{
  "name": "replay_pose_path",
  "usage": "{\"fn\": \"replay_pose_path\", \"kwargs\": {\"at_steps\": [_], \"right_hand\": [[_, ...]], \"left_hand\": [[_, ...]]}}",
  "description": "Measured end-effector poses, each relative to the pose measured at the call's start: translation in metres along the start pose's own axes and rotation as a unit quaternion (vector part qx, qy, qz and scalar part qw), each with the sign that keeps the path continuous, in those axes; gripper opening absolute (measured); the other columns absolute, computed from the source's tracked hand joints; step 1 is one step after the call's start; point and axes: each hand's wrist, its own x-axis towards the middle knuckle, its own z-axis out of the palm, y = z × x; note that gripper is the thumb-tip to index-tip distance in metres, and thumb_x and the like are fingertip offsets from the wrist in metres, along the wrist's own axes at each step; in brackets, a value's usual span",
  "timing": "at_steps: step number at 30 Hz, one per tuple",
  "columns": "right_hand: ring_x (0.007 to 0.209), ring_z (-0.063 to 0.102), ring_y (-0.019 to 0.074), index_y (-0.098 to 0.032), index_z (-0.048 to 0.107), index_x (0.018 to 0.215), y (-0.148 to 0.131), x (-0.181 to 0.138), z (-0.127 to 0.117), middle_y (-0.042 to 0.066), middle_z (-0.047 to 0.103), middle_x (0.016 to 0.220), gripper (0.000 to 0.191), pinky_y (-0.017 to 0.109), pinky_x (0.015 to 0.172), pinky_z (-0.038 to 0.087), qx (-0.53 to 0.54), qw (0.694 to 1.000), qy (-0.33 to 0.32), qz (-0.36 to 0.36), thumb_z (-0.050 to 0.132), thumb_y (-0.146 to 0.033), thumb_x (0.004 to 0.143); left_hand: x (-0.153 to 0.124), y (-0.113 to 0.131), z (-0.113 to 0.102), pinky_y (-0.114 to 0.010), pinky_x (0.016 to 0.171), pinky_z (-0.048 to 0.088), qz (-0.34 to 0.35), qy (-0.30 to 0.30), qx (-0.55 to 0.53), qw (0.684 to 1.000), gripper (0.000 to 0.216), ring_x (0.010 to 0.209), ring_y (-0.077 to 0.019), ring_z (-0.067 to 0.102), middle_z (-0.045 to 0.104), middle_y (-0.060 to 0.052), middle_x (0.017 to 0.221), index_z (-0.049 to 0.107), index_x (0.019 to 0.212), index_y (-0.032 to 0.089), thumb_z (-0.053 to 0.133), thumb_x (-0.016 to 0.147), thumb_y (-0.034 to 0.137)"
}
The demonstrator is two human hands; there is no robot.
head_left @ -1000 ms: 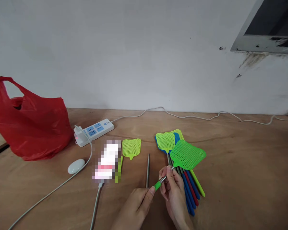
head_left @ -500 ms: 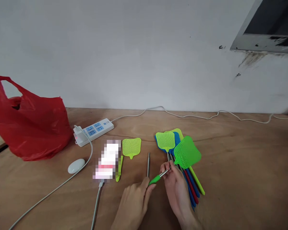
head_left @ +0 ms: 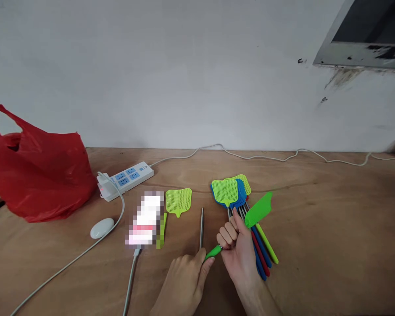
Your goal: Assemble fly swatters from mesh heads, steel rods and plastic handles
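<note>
across left hand's (head_left: 185, 275) and right hand's (head_left: 242, 254) curled fingers (head_left: 228, 232), a gripped green swatter (head_left: 213, 251), head (head_left: 259, 210) by right thumb (head_left: 240, 221)

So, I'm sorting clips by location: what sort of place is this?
Probably an improvised indoor workspace: a plain wooden work surface with a power strip and a pile of fly swatters.

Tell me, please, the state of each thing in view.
Green mesh flyswatter, held, head tilted
Left hand, closed on flyswatter's green handle
Right hand, closed around flyswatter
Lime square mesh head, flat, detached
Slim silver metal rod, partly hidden
Multicoloured flyswatter pile, lying overlapped
Red plastic bag, standing
White rectangular power strip, white plug inserted
Blurred rectangular device, lit, cable attached
</note>
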Motion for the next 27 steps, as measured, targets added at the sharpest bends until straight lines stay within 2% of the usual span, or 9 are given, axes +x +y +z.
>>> {"fn": "replay_pose_path", "kwargs": {"at_steps": [2, 5, 8, 10, 13, 15, 18, 21, 27], "right_hand": [[0.046, -0.002, 0.0080, -0.024, 0.022, 0.058, 0.000, -0.003, 0.002, -0.015, 0.009, 0.048, 0.063, 0.025, 0.037, 0.011, 0.004, 1.000, -0.008, 0.021, 0.078, -0.047, 0.077], [0.045, -0.001, 0.0074, -0.024, 0.023, 0.060, -0.003, -0.006, 0.006, -0.015, 0.009, 0.049, 0.063, 0.024, 0.037, 0.010, 0.015, 0.999, -0.023, 0.031, 0.079, -0.050, 0.074], [0.045, -0.001, 0.0073, -0.025, 0.023, 0.060, -0.005, -0.006, 0.008, -0.015, 0.009, 0.049, 0.064, 0.024, 0.037, 0.009, 0.013, 0.999, -0.023, 0.030, 0.080, -0.051, 0.073], [0.045, -0.001, 0.0071, -0.025, 0.024, 0.060, -0.005, -0.004, 0.007, -0.015, 0.009, 0.049, 0.064, 0.024, 0.037, 0.008, 0.017, 0.999, -0.012, 0.036, 0.081, -0.051, 0.072], [0.045, -0.001, 0.0071, -0.024, 0.026, 0.060, -0.003, 0.001, 0.003, -0.016, 0.009, 0.049, 0.063, 0.024, 0.037, 0.008, 0.035, 0.999, 0.002, 0.038, 0.083, -0.048, 0.070], [0.045, -0.002, 0.0074, -0.024, 0.028, 0.060, -0.001, 0.003, 0.003, -0.016, 0.008, 0.049, 0.061, 0.024, 0.037, 0.008, 0.041, 0.999, 0.007, 0.027, 0.083, -0.048, 0.070], [0.047, -0.002, 0.0081, -0.024, 0.029, 0.060, -0.001, 0.005, 0.007, -0.016, 0.009, 0.049, 0.059, 0.025, 0.037, 0.009, 0.040, 0.999, 0.017, -0.014, 0.082, -0.049, 0.072], [0.047, -0.002, 0.0086, -0.024, 0.027, 0.060, -0.004, 0.006, 0.013, -0.015, 0.009, 0.048, 0.060, 0.025, 0.037, 0.010, 0.018, 0.998, 0.019, -0.065, 0.077, -0.053, 0.076], [0.048, -0.003, 0.0078, -0.024, 0.032, 0.062, -0.004, 0.005, 0.009, -0.016, 0.011, 0.048, 0.058, 0.025, 0.038, 0.007, 0.044, 0.999, 0.012, -0.018, 0.084, -0.048, 0.071]], "left_hand": [[-0.001, 0.002, -0.008, -0.023, 0.053, 0.039, -0.077, -0.058, -0.202, 0.975, 0.054, 0.057, -0.0147, 0.055, 0.057, 0.000, 0.064, 0.054, 0.068, 0.021, 0.034, 0.098, 0.062], [0.004, 0.000, -0.020, -0.019, 0.039, 0.016, -0.191, -0.210, -0.480, 0.830, 0.059, 0.039, -0.0065, 0.020, 0.029, 0.011, 0.050, 0.036, 0.064, 0.024, 0.050, 0.080, 0.079], [0.009, -0.002, -0.024, -0.022, 0.040, 0.005, -0.203, -0.335, -0.568, 0.724, 0.062, 0.039, -0.0067, 0.002, 0.015, 0.015, 0.043, 0.030, 0.066, 0.025, 0.054, 0.075, 0.081], [0.008, -0.003, -0.020, -0.022, 0.040, 0.008, -0.194, -0.317, -0.528, 0.764, 0.061, 0.039, -0.0076, 0.004, 0.016, 0.014, 0.042, 0.029, 0.066, 0.026, 0.046, 0.078, 0.083], [0.001, -0.003, -0.012, -0.023, 0.047, 0.025, -0.100, -0.096, -0.290, 0.947, 0.056, 0.045, -0.0113, 0.033, 0.040, 0.006, 0.054, 0.042, 0.067, 0.024, 0.030, 0.094, 0.072], [-0.003, -0.004, -0.006, -0.026, 0.051, 0.029, -0.003, -0.005, -0.071, 0.997, 0.053, 0.053, -0.0170, 0.050, 0.055, 0.000, 0.062, 0.057, 0.080, 0.023, 0.023, 0.102, 0.055], [-0.002, -0.003, 0.001, -0.028, 0.047, 0.029, 0.068, 0.088, 0.109, 0.988, 0.054, 0.055, -0.0210, 0.061, 0.064, -0.004, 0.066, 0.061, 0.088, 0.022, 0.013, 0.107, 0.038], [0.004, 0.001, 0.009, -0.027, 0.047, 0.034, 0.078, 0.165, 0.162, 0.970, 0.054, 0.063, -0.0234, 0.067, 0.069, -0.008, 0.078, 0.061, 0.096, 0.020, 0.010, 0.107, 0.033], [0.002, 0.003, 0.008, -0.027, 0.056, 0.042, -0.021, 0.030, 0.040, 0.999, 0.045, 0.065, -0.0236, 0.065, 0.065, -0.005, 0.071, 0.062, 0.095, 0.022, 0.022, 0.104, 0.041]]}}
